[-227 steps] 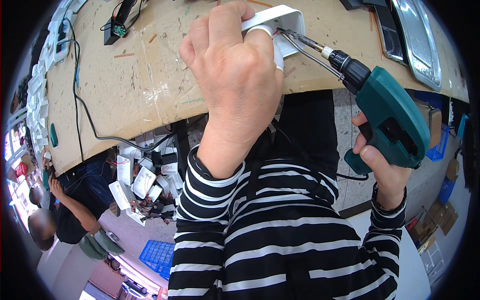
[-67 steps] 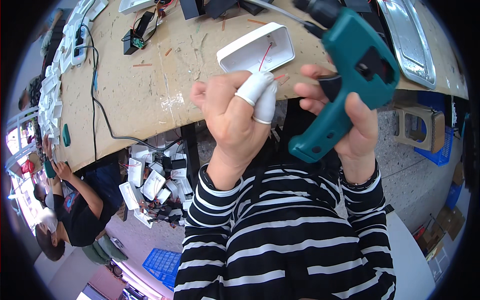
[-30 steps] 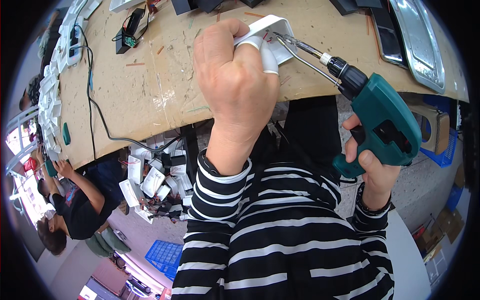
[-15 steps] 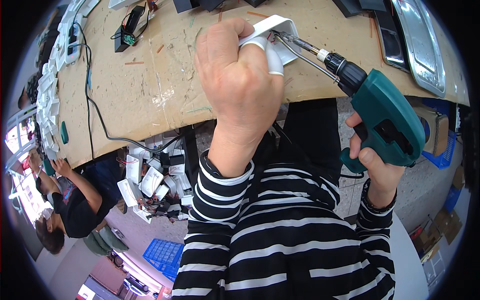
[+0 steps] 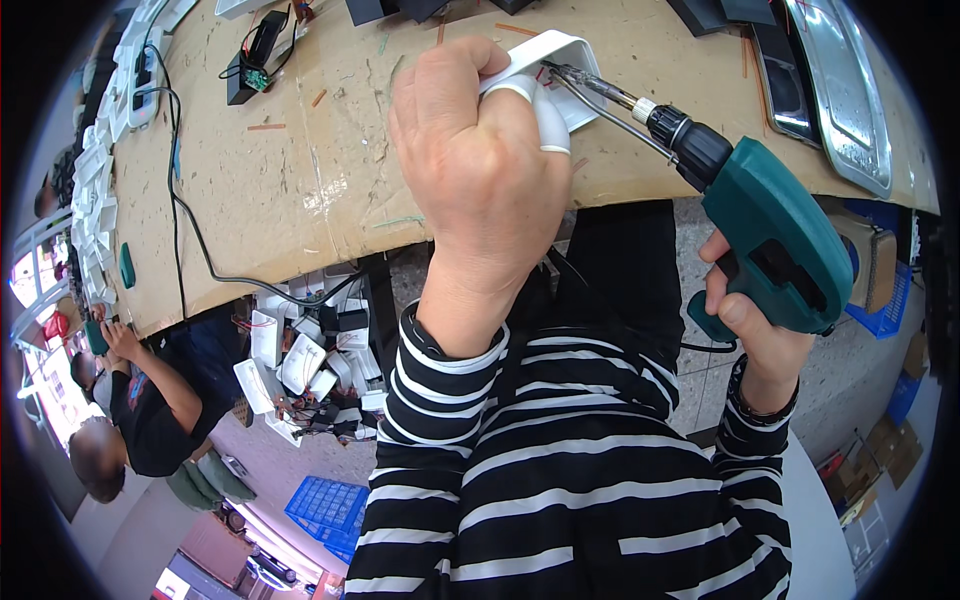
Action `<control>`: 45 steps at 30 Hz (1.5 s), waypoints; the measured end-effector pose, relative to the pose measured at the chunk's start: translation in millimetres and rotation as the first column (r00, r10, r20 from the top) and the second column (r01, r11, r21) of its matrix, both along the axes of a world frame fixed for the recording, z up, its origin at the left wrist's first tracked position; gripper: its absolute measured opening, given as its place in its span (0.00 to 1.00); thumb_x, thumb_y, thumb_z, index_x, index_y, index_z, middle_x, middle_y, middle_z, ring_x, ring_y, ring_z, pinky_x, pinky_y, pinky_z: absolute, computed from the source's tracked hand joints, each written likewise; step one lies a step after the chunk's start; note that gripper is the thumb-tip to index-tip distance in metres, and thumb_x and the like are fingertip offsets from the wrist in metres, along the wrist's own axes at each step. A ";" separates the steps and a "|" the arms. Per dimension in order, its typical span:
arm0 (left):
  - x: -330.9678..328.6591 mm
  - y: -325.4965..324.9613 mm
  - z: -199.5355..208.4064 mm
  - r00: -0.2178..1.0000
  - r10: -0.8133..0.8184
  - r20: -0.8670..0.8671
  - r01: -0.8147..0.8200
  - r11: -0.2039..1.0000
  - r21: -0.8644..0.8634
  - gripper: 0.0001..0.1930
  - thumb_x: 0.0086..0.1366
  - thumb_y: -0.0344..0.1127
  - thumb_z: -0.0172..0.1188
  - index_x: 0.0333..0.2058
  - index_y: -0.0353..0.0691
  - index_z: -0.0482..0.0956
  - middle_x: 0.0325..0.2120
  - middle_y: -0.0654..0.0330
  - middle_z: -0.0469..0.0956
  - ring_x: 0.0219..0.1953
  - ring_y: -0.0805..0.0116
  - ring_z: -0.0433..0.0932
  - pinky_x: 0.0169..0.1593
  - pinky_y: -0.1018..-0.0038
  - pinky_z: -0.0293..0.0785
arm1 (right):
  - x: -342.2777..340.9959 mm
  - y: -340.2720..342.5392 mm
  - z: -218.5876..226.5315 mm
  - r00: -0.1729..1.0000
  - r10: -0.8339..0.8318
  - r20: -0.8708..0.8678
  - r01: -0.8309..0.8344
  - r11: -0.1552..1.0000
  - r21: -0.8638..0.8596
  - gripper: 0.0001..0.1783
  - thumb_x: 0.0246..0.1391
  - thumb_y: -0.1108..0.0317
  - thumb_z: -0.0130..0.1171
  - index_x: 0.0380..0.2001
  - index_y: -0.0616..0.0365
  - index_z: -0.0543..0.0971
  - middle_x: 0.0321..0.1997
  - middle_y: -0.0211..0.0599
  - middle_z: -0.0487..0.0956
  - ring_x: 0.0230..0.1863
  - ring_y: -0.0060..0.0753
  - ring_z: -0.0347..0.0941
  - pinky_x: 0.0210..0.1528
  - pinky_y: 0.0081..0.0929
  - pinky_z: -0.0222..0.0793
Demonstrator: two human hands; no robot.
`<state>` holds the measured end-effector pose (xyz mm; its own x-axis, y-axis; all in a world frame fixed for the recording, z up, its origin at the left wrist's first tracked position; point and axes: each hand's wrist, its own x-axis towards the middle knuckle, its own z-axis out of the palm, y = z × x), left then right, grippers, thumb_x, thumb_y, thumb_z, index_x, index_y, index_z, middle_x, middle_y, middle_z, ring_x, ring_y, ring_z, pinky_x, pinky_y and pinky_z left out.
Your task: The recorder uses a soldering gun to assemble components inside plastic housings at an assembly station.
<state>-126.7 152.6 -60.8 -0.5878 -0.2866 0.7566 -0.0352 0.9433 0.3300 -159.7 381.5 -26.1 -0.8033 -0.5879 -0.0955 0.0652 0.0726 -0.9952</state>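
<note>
My left hand (image 5: 480,160) is closed on a white plastic housing (image 5: 560,48) with an open, box-like inside, held over the near part of the table. White covers, like finger cots, show on some of its fingers. In my right hand (image 5: 755,320) is a green soldering gun (image 5: 785,235), gripped by its handle. Its metal tip and the thin bent feed tube beside it reach into the housing, next to a short red wire. Exactly what the tip touches is too small to tell.
On the cardboard-covered table (image 5: 330,200) lie a black box with a green circuit board (image 5: 257,80) and a black cable (image 5: 190,215). A metal tray (image 5: 850,110) stands right. White housings (image 5: 300,360) are heaped below the edge. A co-worker (image 5: 150,420) sits left.
My hands, the soldering gun and the housing keep almost the same place. At the left, the co-worker's head and hands have shifted slightly.
</note>
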 end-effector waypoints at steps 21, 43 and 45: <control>-0.6 0.5 -0.9 1.000 0.008 0.019 -0.008 1.000 0.003 0.07 0.35 0.21 0.55 0.13 0.32 0.65 0.31 0.54 0.70 0.32 0.57 0.67 0.36 0.66 0.63 | 2.5 -3.7 0.8 0.998 -0.042 -0.036 0.042 0.999 0.009 0.32 0.41 0.67 0.67 0.50 0.68 0.67 0.32 0.44 0.74 0.24 0.25 0.71 0.26 0.18 0.67; 0.5 0.3 -1.0 1.000 0.023 0.008 -0.023 1.000 -0.005 0.07 0.36 0.22 0.56 0.13 0.32 0.66 0.31 0.54 0.71 0.32 0.58 0.68 0.35 0.66 0.63 | 3.8 4.8 1.0 1.000 -0.021 0.001 0.021 0.998 0.053 0.32 0.41 0.67 0.67 0.49 0.68 0.68 0.31 0.42 0.74 0.25 0.25 0.71 0.27 0.19 0.67; 0.9 0.4 -0.6 1.000 0.018 0.003 -0.018 1.000 -0.004 0.06 0.36 0.22 0.56 0.13 0.32 0.66 0.31 0.54 0.71 0.32 0.58 0.68 0.35 0.67 0.63 | 3.7 5.9 -0.3 1.000 -0.017 -0.005 0.017 0.999 0.046 0.32 0.41 0.67 0.67 0.49 0.68 0.68 0.31 0.42 0.74 0.25 0.25 0.71 0.27 0.19 0.67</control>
